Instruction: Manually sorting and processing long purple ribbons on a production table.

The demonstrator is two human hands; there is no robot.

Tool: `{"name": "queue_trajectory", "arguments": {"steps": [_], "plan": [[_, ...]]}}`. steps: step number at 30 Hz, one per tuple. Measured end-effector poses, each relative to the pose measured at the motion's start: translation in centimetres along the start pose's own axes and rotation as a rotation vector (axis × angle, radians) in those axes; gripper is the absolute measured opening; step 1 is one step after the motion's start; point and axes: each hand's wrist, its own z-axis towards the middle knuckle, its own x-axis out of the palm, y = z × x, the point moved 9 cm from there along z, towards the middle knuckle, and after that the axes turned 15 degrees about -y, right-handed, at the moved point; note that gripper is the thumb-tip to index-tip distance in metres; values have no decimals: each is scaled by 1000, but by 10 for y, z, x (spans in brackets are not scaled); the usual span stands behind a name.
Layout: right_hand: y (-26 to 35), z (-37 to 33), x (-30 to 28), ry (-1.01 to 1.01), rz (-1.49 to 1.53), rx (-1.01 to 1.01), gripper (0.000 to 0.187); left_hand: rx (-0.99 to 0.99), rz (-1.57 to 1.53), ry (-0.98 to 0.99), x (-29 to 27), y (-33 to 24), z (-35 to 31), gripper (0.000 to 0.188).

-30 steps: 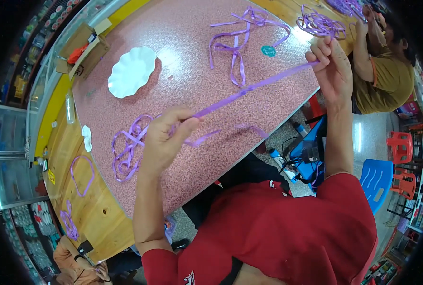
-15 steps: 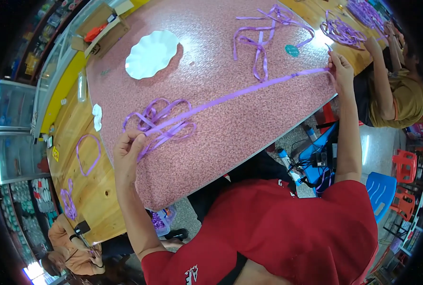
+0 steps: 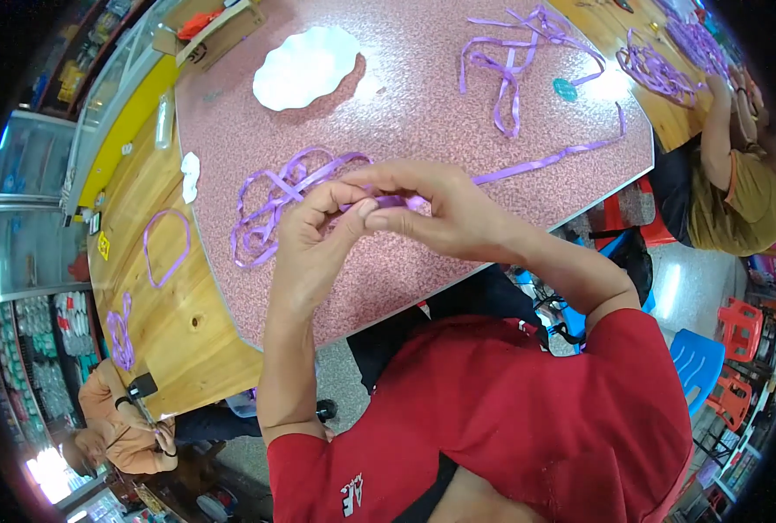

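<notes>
Meeting above the pink table (image 3: 379, 301), the left hand (image 3: 305, 248) and the right hand (image 3: 445, 209) are no longer stretching the purple ribbon (image 3: 541, 163) wide between them as they were half a second ago; from my remote seat I am seeing the right hand now resting against the left, and the ribbon's tail trailing away rightward over the table, its tip curving upward. The left hand is curling half closed, its thumb and fingertips pinching the ribbon. The right hand is arching, with a gap showing between its index finger and thumb, but its fingertips are closing on the ribbon beside the left thumb. Counting from the left, I am finding one small ribbon bundle (image 3: 121, 340) and one ribbon loop (image 3: 188, 240) lying on the wooden table (image 3: 166, 383), then one crumpled white piece (image 3: 190, 177) sitting at the pink table's edge. One loose ribbon coil (image 3: 262, 209) is spreading just beside the left hand; I am not managing to tell whether it is joining the held length. One scalloped white plate (image 3: 307, 68) is lying beyond the coil, one ribbon tangle (image 3: 508, 74) is sprawling farther right, and one green disc (image 3: 565, 89) is lying near it. Two ribbon heaps (image 3: 654, 74) are filling the upper right, a co-worker's arm (image 3: 718, 144) is reaching toward them, and one blue chair (image 3: 697, 362) is standing below.
</notes>
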Motion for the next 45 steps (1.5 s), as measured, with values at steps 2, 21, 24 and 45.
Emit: {"name": "queue_trajectory", "arguments": {"steps": [2, 21, 24, 45], "plan": [[-19, -1, 6, 12, 201, 222, 26, -24, -29, -18, -6, 3, 1, 10], [-26, 4, -4, -62, 122, 162, 14, -96, -222, -254, -24, 29, 5, 19], [-31, 3, -7, -64, 132, 193, 15, -126, -167, -69, -6, 34, -1, 20], [-3, 3, -15, -159, -289, -193, 11, 28, -51, -154, -19, 26, -2, 20]]}}
